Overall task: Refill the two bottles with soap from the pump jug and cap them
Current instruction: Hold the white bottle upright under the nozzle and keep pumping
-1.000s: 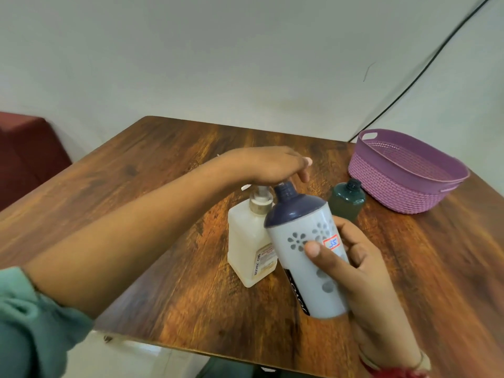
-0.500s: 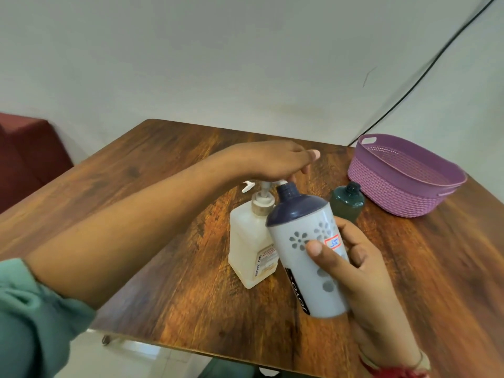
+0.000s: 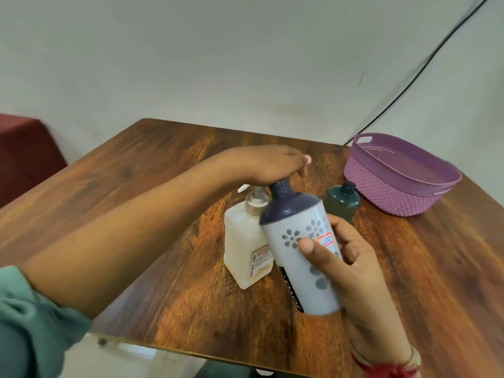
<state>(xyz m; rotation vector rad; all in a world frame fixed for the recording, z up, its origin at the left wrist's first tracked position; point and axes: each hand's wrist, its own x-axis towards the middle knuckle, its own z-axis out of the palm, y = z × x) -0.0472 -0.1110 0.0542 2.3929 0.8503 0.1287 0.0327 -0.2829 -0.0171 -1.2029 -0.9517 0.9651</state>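
Note:
A whitish pump jug (image 3: 242, 241) stands mid-table. My left hand (image 3: 268, 165) lies flat on its pump head, fingers straight, hiding most of the nozzle. My right hand (image 3: 351, 271) grips a grey bottle (image 3: 297, 255) with flower prints and a dark blue shoulder. The bottle is tilted left, and its uncapped neck sits right under my left palm beside the pump. A small dark green bottle (image 3: 342, 201) stands upright behind it on the table. No caps are visible.
A purple woven basket (image 3: 398, 175) sits at the table's far right. The wooden table (image 3: 152, 165) ends in a near edge just below my forearm. A dark red seat (image 3: 24, 154) stands at the left, and a black cable runs down the wall.
My left hand rose with the pump head half a second ago and has come back down onto it. The grey bottle stays tilted under the nozzle in my right hand.

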